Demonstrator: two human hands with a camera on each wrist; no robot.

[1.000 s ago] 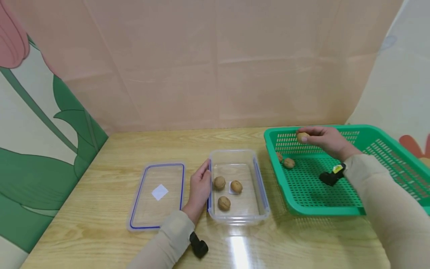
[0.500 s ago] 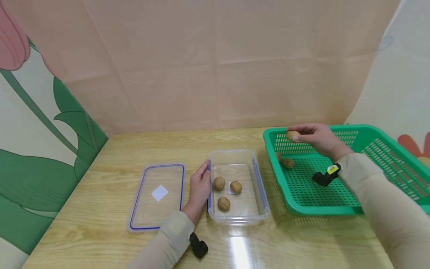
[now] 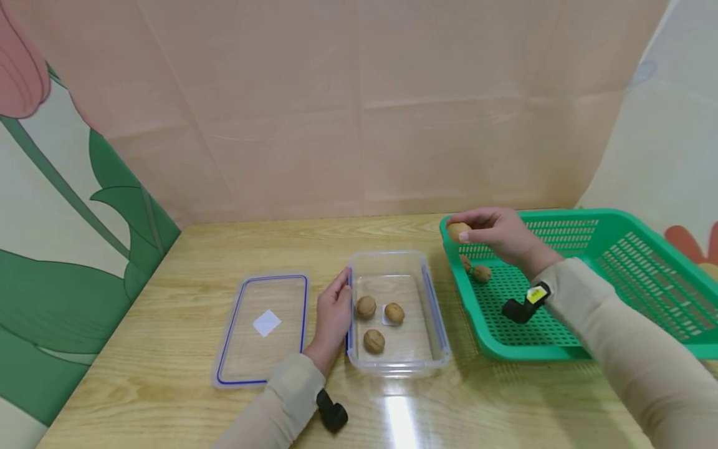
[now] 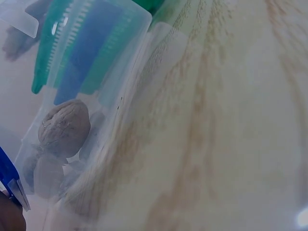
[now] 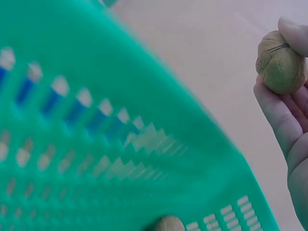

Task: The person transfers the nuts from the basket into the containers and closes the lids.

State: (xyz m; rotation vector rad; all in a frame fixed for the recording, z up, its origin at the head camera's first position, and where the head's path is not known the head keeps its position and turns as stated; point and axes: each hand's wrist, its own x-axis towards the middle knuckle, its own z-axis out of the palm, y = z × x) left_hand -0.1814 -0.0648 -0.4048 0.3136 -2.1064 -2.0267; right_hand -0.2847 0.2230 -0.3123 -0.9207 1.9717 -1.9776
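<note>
Between thumb and fingers my right hand [image 3: 499, 236] pinches a walnut [image 3: 459, 232], held over the left rim of the green basket [image 3: 477, 337]. The right wrist view shows this walnut [image 5: 281, 62] up close, with the basket wall [image 5: 144, 82] beside it. Two more walnuts lie inside the basket, one of them a walnut [image 3: 481, 273] near its left wall. My left hand [image 3: 335, 312] rests along the left side of a clear plastic container [image 3: 415, 360], fingers at its rim. Inside that container are three walnuts, among them a walnut [image 3: 374, 341] near the front.
A clear lid [image 3: 241, 362] with a blue seal and a white paper square [image 3: 266, 322] lies on the wooden table [image 3: 168, 312], left of the container. A pinkish sheet [image 3: 359, 125] hangs behind the table. Black wrist cameras sit on both wrists.
My right hand has moved left with the walnut, from over the basket to its left rim. The left hand and the container have stayed put.
</note>
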